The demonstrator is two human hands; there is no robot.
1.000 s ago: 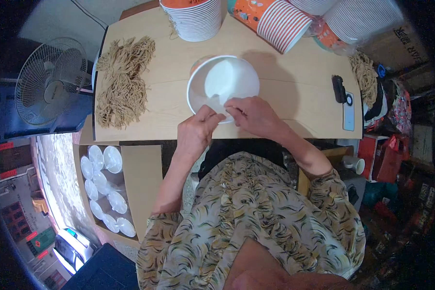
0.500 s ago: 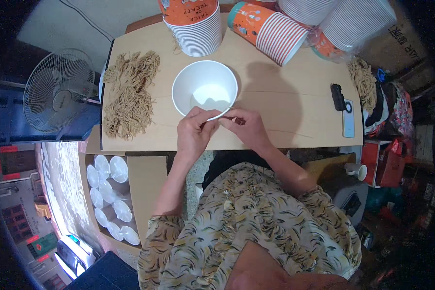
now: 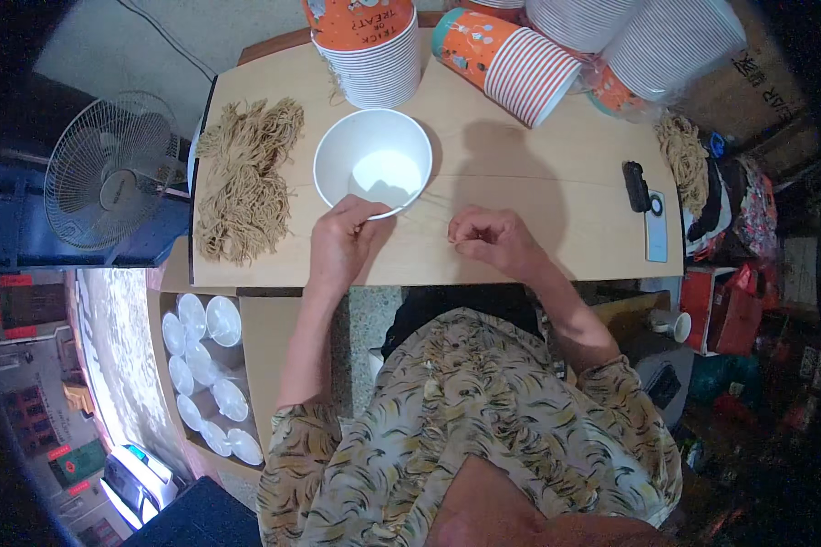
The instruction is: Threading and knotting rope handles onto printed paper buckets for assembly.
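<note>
So, L hand point(image 3: 345, 239) grips white tub point(image 3: 374, 169); R hand point(image 3: 493, 241) pinched closed; box point(image 3: 275, 365) w/ translucent plasticware point(image 3: 223, 321).

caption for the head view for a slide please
Left hand pinching the near rim of a paper bucket, right hand apart from the rim, tan cords heaped to the left.
</note>
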